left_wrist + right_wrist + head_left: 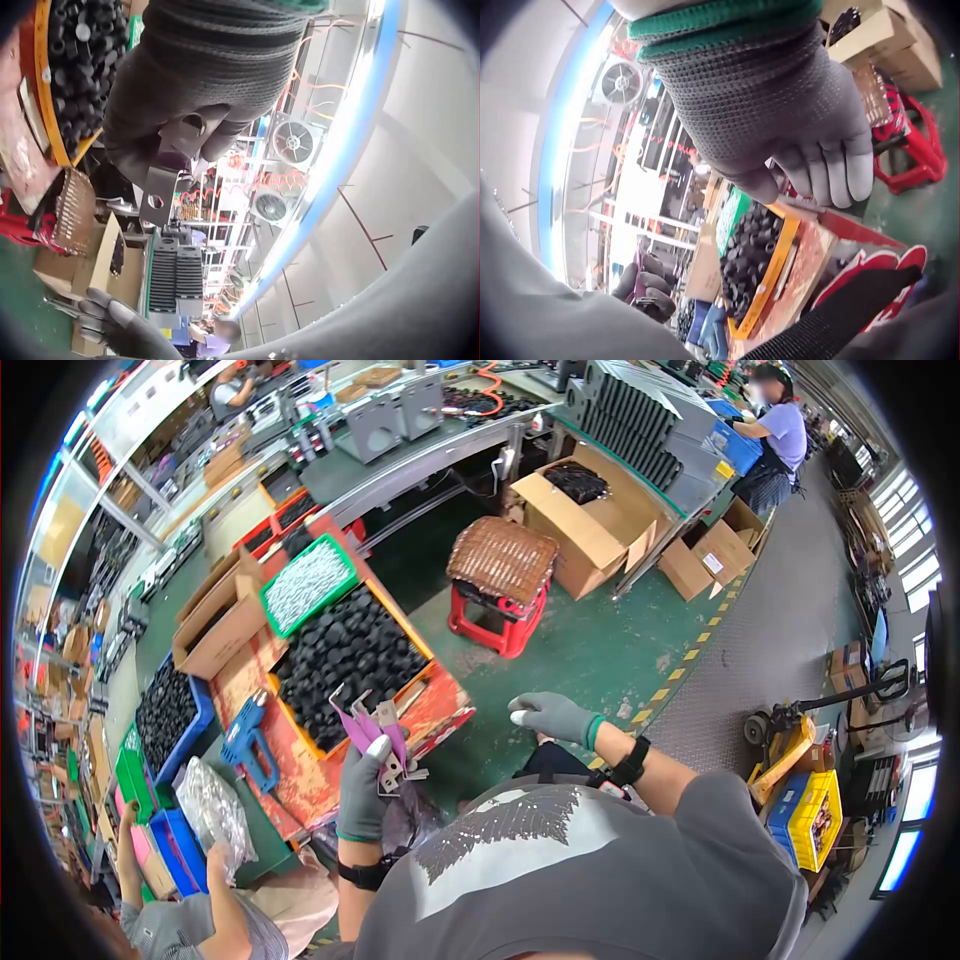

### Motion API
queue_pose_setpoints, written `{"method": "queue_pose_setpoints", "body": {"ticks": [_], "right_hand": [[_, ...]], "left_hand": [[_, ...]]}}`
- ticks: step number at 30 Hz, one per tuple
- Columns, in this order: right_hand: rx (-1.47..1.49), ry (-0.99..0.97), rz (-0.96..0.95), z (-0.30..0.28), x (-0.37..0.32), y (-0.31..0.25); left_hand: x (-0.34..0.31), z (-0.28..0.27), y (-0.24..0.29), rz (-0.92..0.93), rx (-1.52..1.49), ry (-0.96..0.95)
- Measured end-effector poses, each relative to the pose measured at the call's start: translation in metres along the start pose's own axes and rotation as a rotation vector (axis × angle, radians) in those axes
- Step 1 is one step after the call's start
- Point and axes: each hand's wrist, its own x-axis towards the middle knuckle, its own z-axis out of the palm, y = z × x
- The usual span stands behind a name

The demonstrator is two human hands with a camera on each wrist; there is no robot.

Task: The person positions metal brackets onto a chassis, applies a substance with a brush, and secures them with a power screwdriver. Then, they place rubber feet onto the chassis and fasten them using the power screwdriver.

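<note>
My gloved left hand (361,800) grips several metal brackets (393,748), some with purple film, beside the corner of a worn red table (452,705). In the left wrist view, one bare bracket end with a hole (159,191) sticks out past the glove; the palm side is hidden. Black cylindrical parts (345,650) fill an orange-rimmed bin (402,618) just beyond this hand. My gloved right hand (556,717) is held out over the floor with its fingers extended, nothing in it, as the right wrist view also shows of the fingers (817,169).
On the table lie a blue heat gun (250,745) and a green tray (342,550) of small pale parts. A red stool (513,637) with a woven seat stands ahead, near an open cardboard box (562,535). Another person's arm (226,905) is at the lower left.
</note>
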Motion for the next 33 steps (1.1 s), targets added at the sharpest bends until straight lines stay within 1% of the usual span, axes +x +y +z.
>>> {"method": "queue_pose_setpoints", "body": {"ticks": [1,2,3,6,7,8,9,10,11,12,13,14,15,16,18,19,21,22,23,24,25,27,28,29,31,32,33], "right_hand": [[0.041,0.039,-0.018,-0.019,-0.002,0.016],[0.128,0.035,0.056,-0.038,-0.003,0.03],[0.126,0.043,0.044,-0.059,-0.001,0.048],[0.142,0.232,-0.057,-0.118,0.008,0.119],[0.136,0.233,-0.077,-0.155,0.015,0.137],[0.139,0.227,0.018,-0.18,0.018,0.153],[0.157,0.217,0.119,-0.194,0.019,0.163],[0.18,0.211,0.113,-0.211,0.019,0.163],[0.281,0.224,0.16,-0.239,0.018,0.159],[0.363,0.238,0.205,-0.27,0.02,0.156],[0.335,0.236,0.196,-0.295,0.028,0.157],[0.44,0.232,0.18,-0.314,0.039,0.157],[0.551,0.221,0.163,-0.33,0.055,0.156],[0.542,0.207,0.153,-0.344,0.076,0.155],[0.495,0.217,0.157,-0.363,0.124,0.152],[0.499,0.212,0.158,-0.365,0.146,0.144],[0.478,0.092,0.048,-0.366,0.198,0.116],[0.472,0.092,0.042,-0.363,0.224,0.099],[0.306,0.054,-0.04,-0.357,0.247,0.083],[0.14,0.008,-0.118,-0.35,0.266,0.069],[0.129,-0.011,-0.119,-0.343,0.284,0.059],[-0.218,-0.117,-0.332,-0.342,0.327,0.029],[-0.257,-0.16,-0.261,-0.34,0.345,0.013],[-0.285,-0.179,-0.279,-0.345,0.362,-0.003],[-0.43,-0.146,-0.288,-0.345,0.392,-0.03],[-0.412,-0.14,-0.321,-0.345,0.416,-0.032],[-0.413,-0.142,-0.279,-0.35,0.428,-0.047]], "left_hand": [[0.017,0.02,-0.001,0.001,0.006,-0.007],[0.035,0.041,-0.001,0.001,-0.01,-0.034],[0.054,0.064,-0.001,0.008,-0.027,-0.06],[0.112,0.132,-0.006,0.043,-0.021,-0.105],[0.135,0.155,-0.005,0.051,-0.016,-0.134],[0.156,0.171,-0.008,0.023,-0.069,-0.161],[0.173,0.191,-0.004,-0.006,-0.093,-0.168],[0.189,0.201,-0.001,-0.012,-0.071,-0.177],[0.204,0.214,0.002,-0.009,-0.069,-0.195],[0.209,0.235,0.011,0.031,-0.11,-0.159],[0.212,0.25,0.021,0.056,-0.064,-0.081],[0.218,0.254,0.028,0.073,-0.08,-0.09],[0.223,0.253,0.035,0.089,-0.09,-0.095],[0.224,0.254,0.042,0.098,-0.112,-0.073],[0.226,0.252,0.053,0.142,-0.147,0.03],[0.228,0.243,0.055,0.165,-0.153,0.079],[0.235,0.213,0.06,0.197,-0.176,0.121],[0.233,0.208,0.07,0.203,-0.161,0.134],[0.239,0.192,0.069,0.244,-0.205,0.273],[0.241,0.187,0.078,0.26,-0.198,0.286],[0.238,0.181,0.086,0.277,-0.193,0.305],[0.246,0.163,0.099,0.337,-0.24,0.347],[0.247,0.162,0.111,0.377,-0.223,0.41],[0.247,0.16,0.12,0.411,-0.204,0.479],[0.249,0.142,0.134,0.453,-0.215,0.5],[0.249,0.132,0.139,0.456,-0.241,0.533],[0.247,0.122,0.144,0.449,-0.267,0.569]]}}
